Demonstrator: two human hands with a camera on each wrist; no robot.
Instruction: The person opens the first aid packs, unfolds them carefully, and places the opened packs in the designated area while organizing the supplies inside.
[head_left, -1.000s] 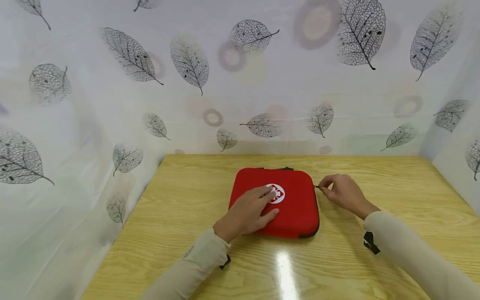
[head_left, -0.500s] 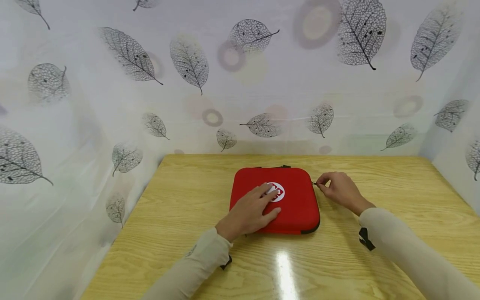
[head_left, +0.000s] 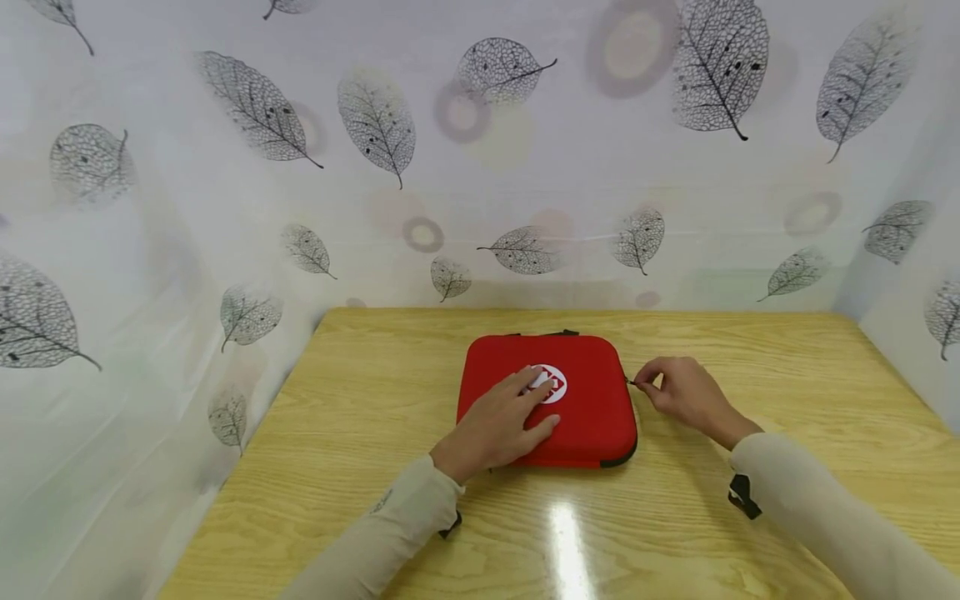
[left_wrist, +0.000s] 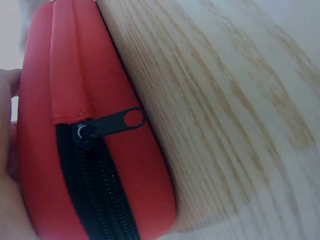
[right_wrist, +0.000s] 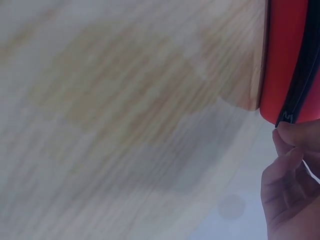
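A red zippered first-aid case (head_left: pixel 592 358) lies flat on the table, a round white emblem (head_left: pixel 557 392) on its lid. My left hand (head_left: pixel 491 425) rests on the lid with fingers spread, partly covering the emblem. At the case's right side, my right hand (head_left: pixel 684 393) pinches a small zipper pull (head_left: pixel 631 382) between thumb and forefinger. The right wrist view shows those fingertips at the end of the black zipper (right_wrist: pixel 299 75). In the left wrist view, another black zipper pull (left_wrist: pixel 112 124) hangs free on the case's side, beside closed-looking black teeth (left_wrist: pixel 107 185).
The wooden table (head_left: pixel 360 375) extends around the case on all sides. Behind it and at both sides hangs a pale leaf-print sheet (head_left: pixel 540 183). A dark handle (head_left: pixel 564 333) shows at the case's back edge.
My right hand, still pinching the zipper pull, moved slightly away from me along the right side, then back toward me. The case shifted very slightly; my left hand stayed on the lid.
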